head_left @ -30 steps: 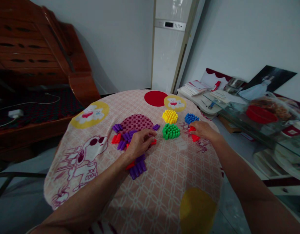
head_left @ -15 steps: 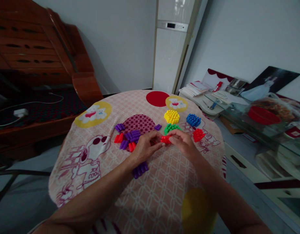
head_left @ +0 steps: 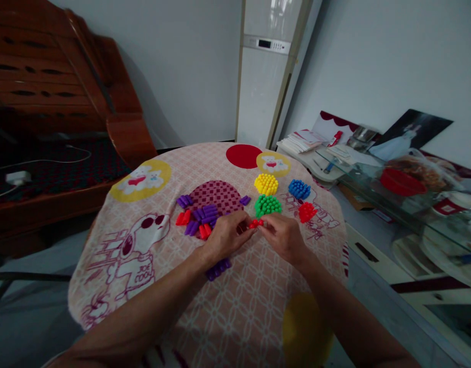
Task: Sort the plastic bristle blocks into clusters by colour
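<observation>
Over the middle of a round table with a cartoon cloth (head_left: 143, 240), my left hand (head_left: 226, 234) and my right hand (head_left: 281, 236) meet. Both pinch a small red spiky plastic piece (head_left: 255, 223) between their fingertips. Just beyond the hands lie a green spiky cluster (head_left: 267, 205), a yellow one (head_left: 266, 183), a blue one (head_left: 299, 188) and a red one (head_left: 306, 211). Loose purple pieces (head_left: 205, 213) and red pieces (head_left: 182, 218) lie to the left of my left hand, with another purple bunch (head_left: 218, 268) under my left wrist.
A dark wooden bench (head_left: 55, 117) with a white charger (head_left: 16, 178) stands at the left. A tall white appliance (head_left: 264, 71) is behind the table. At the right, a low glass shelf (head_left: 377, 174) holds papers, a red bowl (head_left: 402, 181) and a leaning photo.
My right hand came from the red cluster at the right to meet my left hand at the centre. Both hands now pinch one red piece, and the red cluster lies uncovered.
</observation>
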Motion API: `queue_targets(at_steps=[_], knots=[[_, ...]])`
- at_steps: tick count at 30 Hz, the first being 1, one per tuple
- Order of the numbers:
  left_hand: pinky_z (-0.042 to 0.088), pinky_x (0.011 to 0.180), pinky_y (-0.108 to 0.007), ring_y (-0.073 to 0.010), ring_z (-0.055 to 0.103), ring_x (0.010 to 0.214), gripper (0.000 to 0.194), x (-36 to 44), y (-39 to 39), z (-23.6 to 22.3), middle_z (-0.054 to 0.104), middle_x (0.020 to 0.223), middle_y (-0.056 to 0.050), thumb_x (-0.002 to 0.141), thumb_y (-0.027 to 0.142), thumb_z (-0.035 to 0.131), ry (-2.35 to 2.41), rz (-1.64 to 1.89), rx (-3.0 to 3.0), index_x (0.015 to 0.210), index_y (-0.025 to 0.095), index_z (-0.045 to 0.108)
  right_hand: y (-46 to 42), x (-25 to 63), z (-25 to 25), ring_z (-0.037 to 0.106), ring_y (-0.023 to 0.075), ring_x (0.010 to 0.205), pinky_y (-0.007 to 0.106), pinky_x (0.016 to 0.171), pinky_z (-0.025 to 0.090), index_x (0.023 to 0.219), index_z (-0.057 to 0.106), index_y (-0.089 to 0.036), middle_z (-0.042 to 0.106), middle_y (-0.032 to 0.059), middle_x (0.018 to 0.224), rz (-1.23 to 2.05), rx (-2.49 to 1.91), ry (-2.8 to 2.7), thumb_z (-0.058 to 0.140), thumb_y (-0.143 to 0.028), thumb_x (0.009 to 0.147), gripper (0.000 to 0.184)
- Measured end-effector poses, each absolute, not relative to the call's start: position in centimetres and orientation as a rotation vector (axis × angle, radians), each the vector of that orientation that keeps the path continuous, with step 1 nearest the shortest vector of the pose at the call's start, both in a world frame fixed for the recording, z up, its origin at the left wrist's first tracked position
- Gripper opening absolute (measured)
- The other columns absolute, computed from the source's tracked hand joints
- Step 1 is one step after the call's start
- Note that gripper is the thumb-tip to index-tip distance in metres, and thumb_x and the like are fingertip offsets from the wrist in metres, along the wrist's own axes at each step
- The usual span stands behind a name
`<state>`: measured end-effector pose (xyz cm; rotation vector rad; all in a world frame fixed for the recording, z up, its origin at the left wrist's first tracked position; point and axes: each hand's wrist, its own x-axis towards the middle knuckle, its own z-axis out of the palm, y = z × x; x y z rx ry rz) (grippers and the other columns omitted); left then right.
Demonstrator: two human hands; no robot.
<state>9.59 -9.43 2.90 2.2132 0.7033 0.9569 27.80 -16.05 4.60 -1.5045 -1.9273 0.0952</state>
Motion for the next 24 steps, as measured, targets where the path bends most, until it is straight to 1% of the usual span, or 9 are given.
queue_targets(at_steps=[3, 6, 8, 9, 12, 15, 19, 21, 24], knots=[[0.048, 0.061, -0.021, -0.0111, 0.062, 0.068, 0.017, 9.5, -9.4, 2.9, 0.068, 0.081, -0.003, 0.091, 0.033, 0.061, 0.625, 0.916, 2.250, 0.093, 0.017, 0.065, -15.7, 29.5, 5.3, 0.060, 0.0178, 0.069, 0.029, 0.066, 0.044, 0.081, 0.067, -0.021, 0.067, 0.0050, 0.075, 0.061, -1.510, -1.938, 0.057, -0.021, 0.085, 0.011], [0.051, 0.066, -0.023, -0.0128, 0.065, 0.074, 0.018, 9.2, -8.9, 3.0, 0.070, 0.089, -0.005, 0.091, 0.031, 0.061, 0.622, 0.949, 2.252, 0.100, 0.016, 0.066, -14.5, 33.8, 6.3, 0.061, 0.0181, 0.070, 0.029, 0.066, 0.044, 0.082, 0.069, -0.020, 0.068, 0.0055, 0.076, -0.051, -1.627, -1.848, 0.055, -0.023, 0.083, 0.014], [0.051, 0.067, -0.023, -0.0130, 0.065, 0.074, 0.015, 9.0, -8.6, 3.2, 0.070, 0.089, -0.005, 0.092, 0.026, 0.059, 0.670, 0.992, 2.241, 0.100, 0.016, 0.066, -13.3, 37.2, 6.8, 0.061, 0.0189, 0.072, 0.030, 0.068, 0.044, 0.081, 0.071, -0.019, 0.070, 0.0072, 0.080, -0.154, -1.756, -1.806, 0.055, -0.025, 0.083, 0.018], [0.050, 0.067, -0.023, -0.0129, 0.065, 0.074, 0.013, 8.9, -8.4, 3.2, 0.071, 0.088, -0.005, 0.091, 0.023, 0.057, 0.694, 1.009, 2.234, 0.099, 0.016, 0.066, -12.7, 38.7, 6.9, 0.061, 0.0196, 0.072, 0.030, 0.068, 0.043, 0.080, 0.072, -0.018, 0.070, 0.0081, 0.078, -0.184, -1.824, -1.822, 0.055, -0.025, 0.082, 0.019], [0.050, 0.067, -0.023, -0.0128, 0.065, 0.074, 0.012, 8.7, -8.1, 3.2, 0.071, 0.086, -0.004, 0.089, 0.017, 0.057, 0.731, 1.019, 2.225, 0.096, 0.016, 0.067, -11.3, 41.9, 6.2, 0.063, 0.0213, 0.079, 0.031, 0.072, 0.044, 0.083, 0.075, -0.018, 0.072, 0.0098, 0.086, -0.254, -2.007, -1.870, 0.054, -0.025, 0.082, 0.022], [0.051, 0.068, -0.023, -0.0130, 0.066, 0.074, 0.012, 8.7, -7.9, 3.0, 0.072, 0.087, -0.004, 0.088, 0.016, 0.058, 0.724, 1.020, 2.234, 0.094, 0.016, 0.068, -10.6, 43.1, 5.0, 0.064, 0.0230, 0.086, 0.032, 0.074, 0.044, 0.089, 0.077, -0.020, 0.073, 0.0102, 0.094, -0.289, -2.116, -1.922, 0.052, -0.028, 0.086, 0.026], [0.051, 0.067, -0.023, -0.0134, 0.066, 0.073, 0.012, 8.5, -7.5, 2.9, 0.073, 0.088, -0.004, 0.088, 0.018, 0.058, 0.754, 1.024, 2.210, 0.094, 0.016, 0.069, -10.3, 43.6, 4.0, 0.064, 0.0249, 0.088, 0.033, 0.076, 0.045, 0.094, 0.077, -0.019, 0.072, 0.0124, 0.097, -0.326, -2.224, -1.948, 0.052, -0.029, 0.088, 0.029], [0.051, 0.066, -0.022, -0.0134, 0.067, 0.073, 0.013, 8.3, -7.1, 2.8, 0.073, 0.088, -0.004, 0.088, 0.018, 0.058, 0.796, 1.033, 2.175, 0.095, 0.017, 0.069, -10.1, 43.6, 3.9, 0.064, 0.0246, 0.090, 0.033, 0.077, 0.045, 0.096, 0.077, -0.018, 0.072, 0.0127, 0.099, -0.324, -2.267, -1.971, 0.051, -0.029, 0.089, 0.030], [0.051, 0.066, -0.022, -0.0130, 0.067, 0.073, 0.014, 8.1, -6.8, 2.7, 0.074, 0.088, -0.003, 0.087, 0.016, 0.057, 0.844, 1.032, 2.137, 0.094, 0.016, 0.069, -10.0, 43.5, 4.0, 0.065, 0.0222, 0.090, 0.030, 0.076, 0.045, 0.097, 0.077, -0.019, 0.073, 0.0108, 0.099, -0.304, -2.340, -1.980, 0.051, -0.028, 0.088, 0.029]])
